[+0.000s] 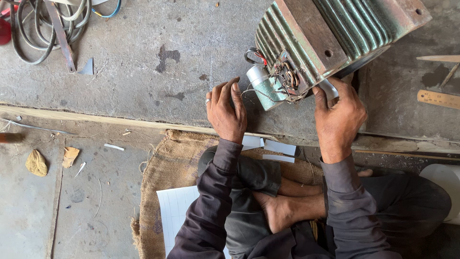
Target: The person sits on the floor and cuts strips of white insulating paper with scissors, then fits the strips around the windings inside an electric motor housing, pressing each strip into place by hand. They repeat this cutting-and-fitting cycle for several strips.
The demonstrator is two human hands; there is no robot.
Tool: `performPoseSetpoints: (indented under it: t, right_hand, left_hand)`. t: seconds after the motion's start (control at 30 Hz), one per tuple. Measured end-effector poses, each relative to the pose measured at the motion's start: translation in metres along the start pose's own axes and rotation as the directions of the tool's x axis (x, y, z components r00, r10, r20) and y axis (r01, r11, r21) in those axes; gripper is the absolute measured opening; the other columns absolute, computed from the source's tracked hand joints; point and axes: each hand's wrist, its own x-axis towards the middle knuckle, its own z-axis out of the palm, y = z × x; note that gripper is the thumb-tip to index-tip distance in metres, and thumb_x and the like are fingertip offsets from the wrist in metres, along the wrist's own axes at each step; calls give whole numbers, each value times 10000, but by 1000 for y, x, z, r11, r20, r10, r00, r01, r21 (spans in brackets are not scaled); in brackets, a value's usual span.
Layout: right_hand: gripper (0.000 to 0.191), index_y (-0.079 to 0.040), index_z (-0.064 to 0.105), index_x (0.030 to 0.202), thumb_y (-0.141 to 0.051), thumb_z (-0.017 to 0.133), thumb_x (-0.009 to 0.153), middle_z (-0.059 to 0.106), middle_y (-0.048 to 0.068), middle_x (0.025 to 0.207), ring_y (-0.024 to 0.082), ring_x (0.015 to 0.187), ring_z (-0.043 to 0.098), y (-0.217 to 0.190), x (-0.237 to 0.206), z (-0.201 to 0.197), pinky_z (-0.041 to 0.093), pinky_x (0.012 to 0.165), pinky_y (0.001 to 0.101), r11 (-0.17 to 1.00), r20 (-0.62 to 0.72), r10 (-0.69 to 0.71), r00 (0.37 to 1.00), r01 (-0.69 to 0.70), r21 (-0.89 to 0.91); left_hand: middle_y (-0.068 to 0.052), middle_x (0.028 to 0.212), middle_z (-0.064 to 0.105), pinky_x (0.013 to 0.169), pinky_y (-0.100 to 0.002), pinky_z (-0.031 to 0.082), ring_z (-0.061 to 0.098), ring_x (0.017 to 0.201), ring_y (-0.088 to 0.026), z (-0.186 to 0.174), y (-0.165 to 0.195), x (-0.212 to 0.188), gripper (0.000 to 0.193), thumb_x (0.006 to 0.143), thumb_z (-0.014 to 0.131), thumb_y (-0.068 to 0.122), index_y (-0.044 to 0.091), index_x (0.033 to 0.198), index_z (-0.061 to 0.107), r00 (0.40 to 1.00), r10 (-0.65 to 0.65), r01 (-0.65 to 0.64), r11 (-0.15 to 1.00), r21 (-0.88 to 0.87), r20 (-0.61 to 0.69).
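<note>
Motor housing (330, 33) on concrete floor (143, 62), tilted | left hand (226, 111) loosely curled beside silver capacitor (262, 86), holding nothing | right hand (339, 115) gripping housing rim (steady it first) | advice: brace firmly, keep fingers off wire tangle (282, 76)

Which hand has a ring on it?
The left hand wears it: a silver band on one finger. It rests by the small silver cylinder. The right hand, on the green ribbed motor, shows no ring.
</note>
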Motion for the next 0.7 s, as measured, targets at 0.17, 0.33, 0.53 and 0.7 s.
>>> performPoseSetpoints:
  t: [0.17, 0.33, 0.53, 0.7]
  right_hand:
    - [216, 4, 747, 1138, -46, 850, 954, 757, 161, 1069, 283, 883, 750, -1, 1, 1, 542, 686, 376, 1000, -12, 11, 1000, -10, 14]
    - [205, 2, 753, 1131, -47, 847, 956, 752, 175, 1080, 309, 903, 748, 3, 0, 5, 543, 698, 386, 1000, -17, 14, 1000, -13, 20]
    - [157, -14, 755, 1090, -55, 846, 968, 749, 178, 1012, 319, 860, 735, 11, -6, -7, 546, 725, 401, 1000, 3, 3, 1000, -3, -11]
    - [189, -68, 783, 1144, -166, 836, 991, 732, 151, 821, 222, 735, 732, 6, -39, -55, 524, 635, 371, 959, 162, 279, 947, -283, 2]
  left_hand:
    - [-59, 1115, 691, 927, -401, 484, 632, 1029, -267, 1, 0, 0, 239, 1104, 549, 264, 143, 1187, 737, 1000, 15, -15, 1000, -1, -10]
    - [-58, 1104, 690, 917, -401, 486, 631, 1015, -268, 1, 0, 0, 234, 1099, 556, 261, 142, 1181, 740, 1000, 4, -4, 1000, 0, -1]
    - [-53, 1107, 694, 914, -402, 485, 630, 1013, -269, -2, 2, 0, 237, 1098, 545, 250, 138, 1178, 738, 1000, 10, -10, 1000, -12, -15]
    - [-68, 1105, 692, 915, -418, 479, 627, 1020, -293, -5, 4, -2, 248, 1095, 535, 241, 126, 1169, 742, 1000, 18, -18, 1000, 12, -20]
